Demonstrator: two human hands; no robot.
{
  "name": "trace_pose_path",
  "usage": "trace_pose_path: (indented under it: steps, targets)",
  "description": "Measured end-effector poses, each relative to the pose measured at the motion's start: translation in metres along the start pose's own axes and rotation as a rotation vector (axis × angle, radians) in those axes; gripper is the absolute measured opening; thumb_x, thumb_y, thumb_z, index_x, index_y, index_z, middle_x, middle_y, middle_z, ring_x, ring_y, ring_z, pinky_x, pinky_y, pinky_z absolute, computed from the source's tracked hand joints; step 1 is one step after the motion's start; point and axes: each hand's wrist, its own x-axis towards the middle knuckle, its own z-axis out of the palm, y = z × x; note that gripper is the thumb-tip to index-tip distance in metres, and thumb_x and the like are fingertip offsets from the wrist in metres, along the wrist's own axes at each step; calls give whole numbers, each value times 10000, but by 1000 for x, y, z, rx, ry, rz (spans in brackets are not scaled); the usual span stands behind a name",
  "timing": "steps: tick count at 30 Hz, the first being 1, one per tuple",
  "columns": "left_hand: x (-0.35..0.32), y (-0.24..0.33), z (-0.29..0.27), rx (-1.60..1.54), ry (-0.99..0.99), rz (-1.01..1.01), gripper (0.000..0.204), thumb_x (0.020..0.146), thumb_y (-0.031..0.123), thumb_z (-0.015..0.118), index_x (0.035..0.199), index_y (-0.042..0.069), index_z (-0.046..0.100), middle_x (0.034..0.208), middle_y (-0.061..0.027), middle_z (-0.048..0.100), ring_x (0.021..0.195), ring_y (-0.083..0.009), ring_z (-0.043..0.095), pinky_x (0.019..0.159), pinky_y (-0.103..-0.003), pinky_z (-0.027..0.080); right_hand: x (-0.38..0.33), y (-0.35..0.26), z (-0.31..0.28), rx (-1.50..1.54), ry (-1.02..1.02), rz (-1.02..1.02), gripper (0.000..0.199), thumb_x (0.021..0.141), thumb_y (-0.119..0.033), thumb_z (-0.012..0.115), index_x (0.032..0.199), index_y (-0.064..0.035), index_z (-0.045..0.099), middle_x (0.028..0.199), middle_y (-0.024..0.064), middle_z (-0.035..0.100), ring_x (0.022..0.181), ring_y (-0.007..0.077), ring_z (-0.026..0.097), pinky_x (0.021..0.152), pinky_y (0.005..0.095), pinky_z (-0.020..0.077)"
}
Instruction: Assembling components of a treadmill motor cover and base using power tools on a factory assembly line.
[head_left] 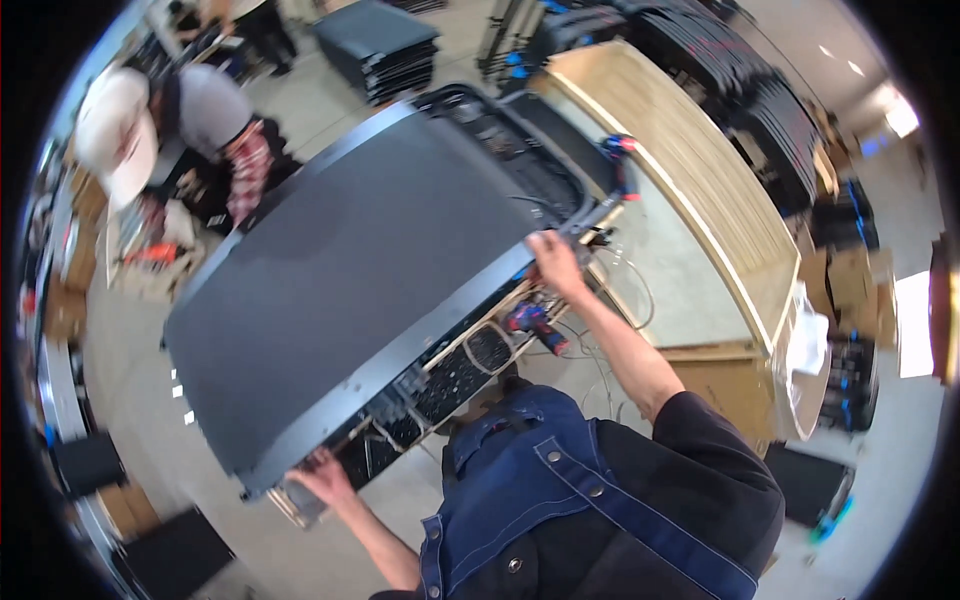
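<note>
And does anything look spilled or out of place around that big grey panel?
Possibly: pale specks dot the black surface below the near edge of the grey panel, resembling debris, though they may be its pattern. A thin cable also curls loosely beside the right hand, looking untidy.

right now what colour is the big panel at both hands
The panel is mostly dark grey, best in the head view.

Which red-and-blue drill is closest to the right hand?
The lower drill, just below the right hand; the upper drill lies farther away.
</note>
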Motion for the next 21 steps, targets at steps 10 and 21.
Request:
trace_pose_path:
  steps: [10, 21]
  targets:
    - [-70, -101, -137, 403, -178, -1157, 344, 1005, 467, 656, 1092, 142, 728, 1000, -49, 730, 909, -232, 685, 773, -363, 565, 15, 104, -128, 179, 164, -69, 262, 1018, -158, 625, 1216, 3, 683, 929, 106, 758, 841, 184, 730, 760, 337, 566]
    - [-180, -145, -109, 1581, -9, -545, 478, 1027, 457, 607, 1289, 58, 626, 1048, -96, 709, 932, -248, 680, 817, -392, 544, 105, 167, -200, -130, 191, 91, 498, 939, -145, 592, 1388, 70, 571, 1335, 300, 649, 1266, 399, 630, 1099, 432, 470]
